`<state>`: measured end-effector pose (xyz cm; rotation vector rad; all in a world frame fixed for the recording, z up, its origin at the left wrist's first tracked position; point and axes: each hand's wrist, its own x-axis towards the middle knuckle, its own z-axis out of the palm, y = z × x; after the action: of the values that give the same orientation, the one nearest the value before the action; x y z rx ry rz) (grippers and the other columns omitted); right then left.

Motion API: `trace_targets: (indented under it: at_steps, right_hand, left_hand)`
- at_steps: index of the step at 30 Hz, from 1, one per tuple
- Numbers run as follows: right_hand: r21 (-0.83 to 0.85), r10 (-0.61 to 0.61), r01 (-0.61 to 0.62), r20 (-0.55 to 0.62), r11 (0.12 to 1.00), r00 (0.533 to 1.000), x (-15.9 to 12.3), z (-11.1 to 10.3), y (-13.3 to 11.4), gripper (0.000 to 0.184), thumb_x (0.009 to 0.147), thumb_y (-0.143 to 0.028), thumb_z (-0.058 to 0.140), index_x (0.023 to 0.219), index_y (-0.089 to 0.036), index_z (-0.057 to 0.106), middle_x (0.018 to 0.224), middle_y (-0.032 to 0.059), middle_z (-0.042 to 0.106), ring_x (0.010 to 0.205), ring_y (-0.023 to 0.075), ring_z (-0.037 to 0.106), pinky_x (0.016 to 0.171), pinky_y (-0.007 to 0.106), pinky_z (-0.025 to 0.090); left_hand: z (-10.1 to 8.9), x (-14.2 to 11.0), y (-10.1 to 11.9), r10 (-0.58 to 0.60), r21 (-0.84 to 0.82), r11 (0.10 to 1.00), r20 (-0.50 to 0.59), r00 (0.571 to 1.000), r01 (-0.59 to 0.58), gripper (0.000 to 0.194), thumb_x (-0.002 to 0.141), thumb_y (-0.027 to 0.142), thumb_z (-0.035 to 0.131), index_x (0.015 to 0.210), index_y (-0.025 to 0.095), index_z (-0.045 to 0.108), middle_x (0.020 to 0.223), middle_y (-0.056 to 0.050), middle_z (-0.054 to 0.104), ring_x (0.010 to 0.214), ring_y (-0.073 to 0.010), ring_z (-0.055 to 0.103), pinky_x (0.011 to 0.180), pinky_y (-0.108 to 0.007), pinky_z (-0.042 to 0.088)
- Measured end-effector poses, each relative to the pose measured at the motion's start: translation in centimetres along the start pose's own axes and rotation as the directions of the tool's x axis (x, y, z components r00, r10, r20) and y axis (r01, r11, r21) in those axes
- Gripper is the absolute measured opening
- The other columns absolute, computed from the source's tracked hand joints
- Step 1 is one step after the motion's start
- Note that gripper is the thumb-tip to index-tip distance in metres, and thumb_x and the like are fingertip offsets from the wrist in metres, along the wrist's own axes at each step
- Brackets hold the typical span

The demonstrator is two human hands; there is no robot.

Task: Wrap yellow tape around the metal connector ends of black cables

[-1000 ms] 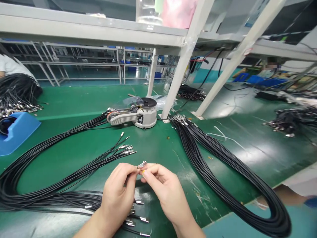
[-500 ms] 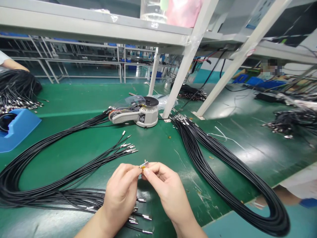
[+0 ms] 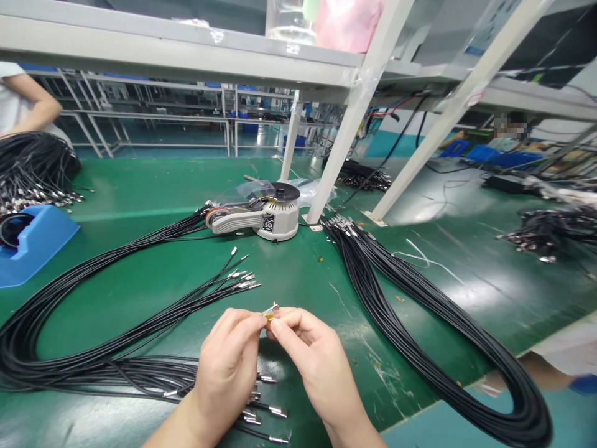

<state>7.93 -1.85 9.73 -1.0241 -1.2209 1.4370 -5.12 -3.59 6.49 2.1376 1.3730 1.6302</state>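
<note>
My left hand (image 3: 228,361) is closed in a pinch on a small metal cable connector (image 3: 272,310), held above the table in front of me. At its base a bit of amber tape (image 3: 269,316) shows between my fingertips. My right hand (image 3: 319,354) pinches at this tape, thumb and forefinger pressed together. The connector's cable is hidden behind my left hand. Left of the hands lies a looped bundle of black cables (image 3: 84,261), its loose metal-tipped ends (image 3: 245,280) pointing towards the middle. More connector ends (image 3: 275,411) stick out below my left hand.
A round tape dispenser (image 3: 276,218) stands at mid-table. Another looped cable bundle (image 3: 396,317) hangs over the right edge. At far left are a blue tape holder (image 3: 44,239), a cable heap (image 3: 37,165) and a person's arm (image 3: 40,99). White posts (image 3: 342,118) support a shelf (image 3: 186,53).
My hands stay almost still, both at the connector and amber tape. At far left, the other person's arm and torso have come further into view.
</note>
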Motion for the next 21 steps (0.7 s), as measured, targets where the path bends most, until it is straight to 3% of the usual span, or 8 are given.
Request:
trace_targets:
  at_steps: [21]
  right_hand:
    - [-0.046, 0.012, -0.012, -0.008, 0.999, 1.000, 0.58, -0.06, 0.58, 0.017, 0.075, -0.030, 0.066, 0.065, -0.017, 0.063, 0.076, 0.0029, 0.067, 0.073, 0.0165, 0.058, 0.072, 0.027, 0.047]
  left_hand:
    - [0.25, -0.19, -0.33, 0.021, 0.011, 1.000, -0.007, 1.000, -0.021, 0.037, 0.086, 0.003, 0.047, 0.114, 0.022, 0.059, 0.083, -0.003, 0.063, 0.076, -0.0131, 0.059, 0.068, -0.023, 0.049]
